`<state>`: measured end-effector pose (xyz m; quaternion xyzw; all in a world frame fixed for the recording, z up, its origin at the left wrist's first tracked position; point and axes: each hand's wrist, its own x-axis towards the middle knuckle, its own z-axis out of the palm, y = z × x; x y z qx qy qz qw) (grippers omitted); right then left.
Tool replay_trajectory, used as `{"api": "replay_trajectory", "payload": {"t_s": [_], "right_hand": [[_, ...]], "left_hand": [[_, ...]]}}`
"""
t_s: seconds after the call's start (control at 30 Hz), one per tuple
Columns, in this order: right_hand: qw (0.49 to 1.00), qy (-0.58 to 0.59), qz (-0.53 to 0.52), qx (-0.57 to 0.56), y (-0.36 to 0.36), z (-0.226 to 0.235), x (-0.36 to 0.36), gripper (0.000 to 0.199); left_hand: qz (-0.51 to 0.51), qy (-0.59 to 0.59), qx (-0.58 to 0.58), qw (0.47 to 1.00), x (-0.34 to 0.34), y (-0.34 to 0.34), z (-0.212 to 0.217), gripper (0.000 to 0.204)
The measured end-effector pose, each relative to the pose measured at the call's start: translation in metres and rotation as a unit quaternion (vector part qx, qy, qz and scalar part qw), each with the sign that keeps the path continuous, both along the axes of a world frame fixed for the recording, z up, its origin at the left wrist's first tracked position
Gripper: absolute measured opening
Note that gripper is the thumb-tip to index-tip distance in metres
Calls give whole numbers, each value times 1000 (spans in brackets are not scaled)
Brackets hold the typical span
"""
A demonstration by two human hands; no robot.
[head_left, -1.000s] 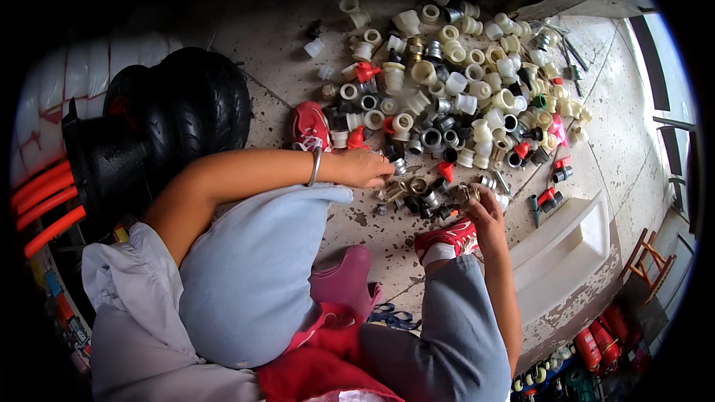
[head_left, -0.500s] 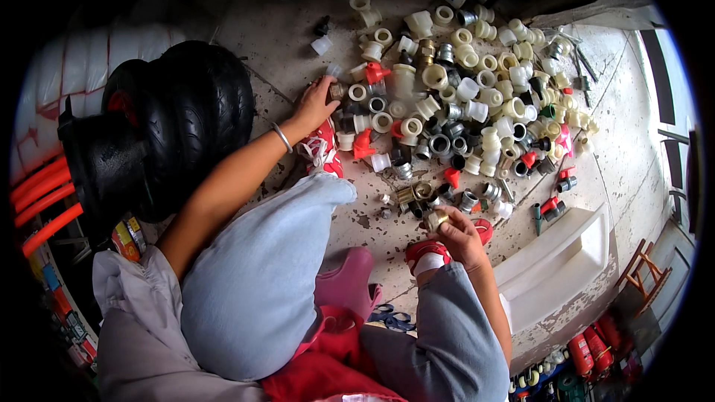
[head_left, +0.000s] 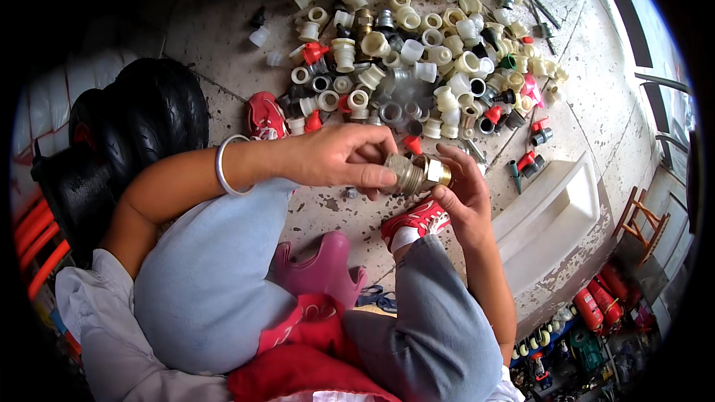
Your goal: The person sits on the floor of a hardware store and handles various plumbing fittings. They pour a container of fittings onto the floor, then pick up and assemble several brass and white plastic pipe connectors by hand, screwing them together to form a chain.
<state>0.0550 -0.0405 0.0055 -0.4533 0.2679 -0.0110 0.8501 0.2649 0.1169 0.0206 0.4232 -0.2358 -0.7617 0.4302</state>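
Pinching a dull ribbed fitting [head_left: 403, 174] between the thumb and bent fingers of the left hand [head_left: 335, 155], leaving no visible gap around its barrel. Holding a brass fitting [head_left: 436, 171] just to the right of that, between the thumb and arched forefinger of the right hand [head_left: 471, 197], gripping wider and more loosely there. Meeting end to end above the floor [head_left: 588, 104], in the space between the two palms, lying nearer to the left hand at the ribbed end and to the right hand at the brass end. Not showing clearly whether screwed together or merely touching.

Running both long axes sideways across the body, nearly along one line. Pointing the right end of the dull ribbed fitting at the brass fitting, and the outer end of the brass fitting toward the right palm.

Looking farther down, finding a red shoe [head_left: 418, 219] below the fittings, then a white trough [head_left: 547, 242] beyond the right wrist. Looking farther out, seeing a heap of pipe fittings [head_left: 425, 72], mostly cream, mixing in red, black and metal pieces.
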Motion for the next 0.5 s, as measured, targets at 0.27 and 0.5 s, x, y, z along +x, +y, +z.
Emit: {"api": "replay_trajectory", "payload": {"t_s": [0.27, 0.5], "right_hand": [[980, -11, 49, -193, 8, 17, -2, 54], [989, 24, 63, -128, 7, 15, -4, 49]], "left_hand": [[60, 47, 67, 995, -17, 5, -10, 32], [33, -200, -83, 976, -14, 6, 1, 44]]}}
